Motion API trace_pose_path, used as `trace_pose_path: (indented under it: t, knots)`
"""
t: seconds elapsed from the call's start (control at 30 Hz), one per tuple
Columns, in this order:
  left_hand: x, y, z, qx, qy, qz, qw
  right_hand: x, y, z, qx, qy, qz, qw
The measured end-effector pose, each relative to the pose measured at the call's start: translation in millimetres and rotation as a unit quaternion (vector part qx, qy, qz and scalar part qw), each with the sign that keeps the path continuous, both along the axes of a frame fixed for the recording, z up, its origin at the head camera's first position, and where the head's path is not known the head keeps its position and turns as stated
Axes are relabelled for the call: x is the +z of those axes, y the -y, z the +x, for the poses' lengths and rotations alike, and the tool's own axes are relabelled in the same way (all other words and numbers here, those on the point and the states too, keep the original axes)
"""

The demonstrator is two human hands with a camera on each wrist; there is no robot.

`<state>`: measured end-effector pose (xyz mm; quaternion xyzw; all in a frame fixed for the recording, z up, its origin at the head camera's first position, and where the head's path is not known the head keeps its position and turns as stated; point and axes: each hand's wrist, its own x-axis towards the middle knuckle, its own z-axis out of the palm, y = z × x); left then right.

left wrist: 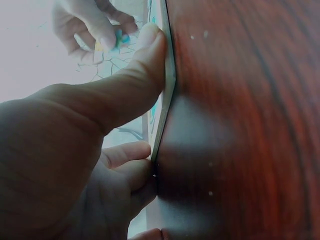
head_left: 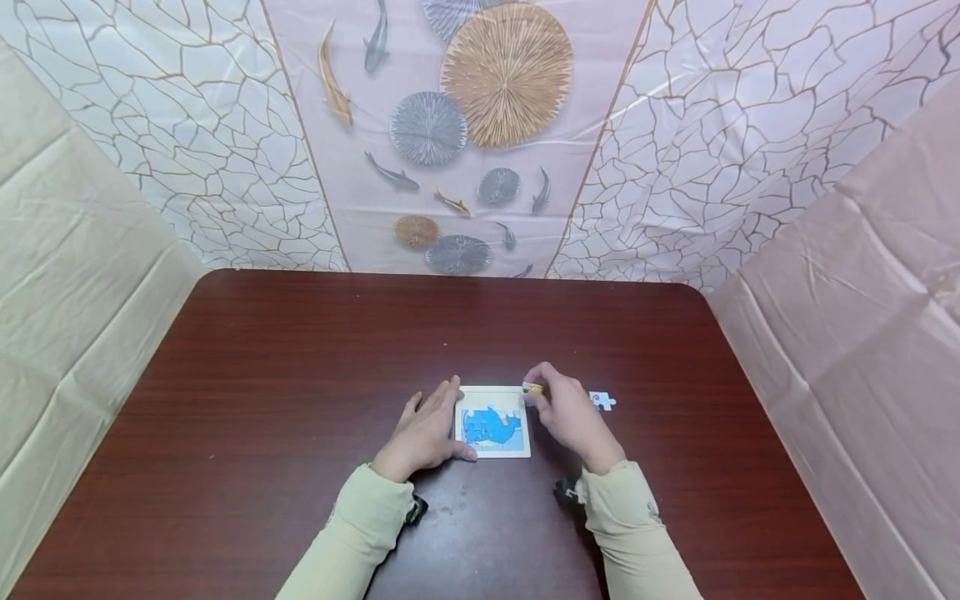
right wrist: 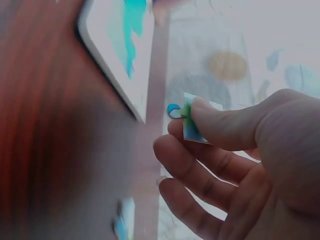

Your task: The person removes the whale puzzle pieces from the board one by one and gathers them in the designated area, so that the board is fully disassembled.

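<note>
A small jigsaw board (head_left: 480,392) with a pale rim lies on the table, its partly filled picture showing a blue animal. My left hand (head_left: 423,437) rests against the board's left side, fingers extended, with the thumb at the near left corner. In the left wrist view that thumb (left wrist: 127,80) touches the board's edge. Above the far right corner, my right hand (head_left: 573,417) pinches a puzzle piece (right wrist: 189,122) between thumb and index finger. The piece has a blue-tipped tab and green and blue print; the other fingers curve loosely below it.
Another puzzle piece (head_left: 602,401) lies on the dark red-brown table (head_left: 300,350), just right of my right hand. Patterned cloth (head_left: 352,192) hangs behind the table's far edge, and pale cloth walls (head_left: 862,292) stand at both sides.
</note>
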<state>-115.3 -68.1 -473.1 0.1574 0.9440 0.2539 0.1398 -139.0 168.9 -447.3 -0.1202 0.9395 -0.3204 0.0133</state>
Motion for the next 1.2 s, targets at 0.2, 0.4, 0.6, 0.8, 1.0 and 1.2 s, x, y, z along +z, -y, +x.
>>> trace_pose_path:
  t: [0.2,0.4,0.6,0.8,1.0,1.2]
  knots:
    - [0.1,0.6,-0.1,-0.003,-0.003,-0.002,1.0000,10.0,-34.2,-0.8,-0.028,-0.015,-0.023,0.9992]
    - [-1.3,1.3,-0.6,-0.003,-0.008,-0.001,1.0000,17.0,-66.2,-1.4,-0.062,-0.028,-0.023,0.9974]
    - [-2.5,0.4,0.4,-0.003,-0.006,0.007,1.0000,17.1,-93.6,-0.2,-0.115,-0.016,-0.014,0.9932]
    - [-2.5,0.1,1.1,-0.002,-0.004,0.008,1.0000,12.9,-117.8,-0.5,-0.192,0.006,-0.015,0.9812]
    - [-2.9,0.3,0.3,-0.002,-0.006,0.003,1.0000,5.0,-130.2,-0.7,-0.232,0.013,-0.014,0.9725]
    - [-1.8,0.4,0.5,-0.003,-0.005,0.004,1.0000,-1.0,-131.3,-1.1,-0.244,0.034,-0.010,0.9691]
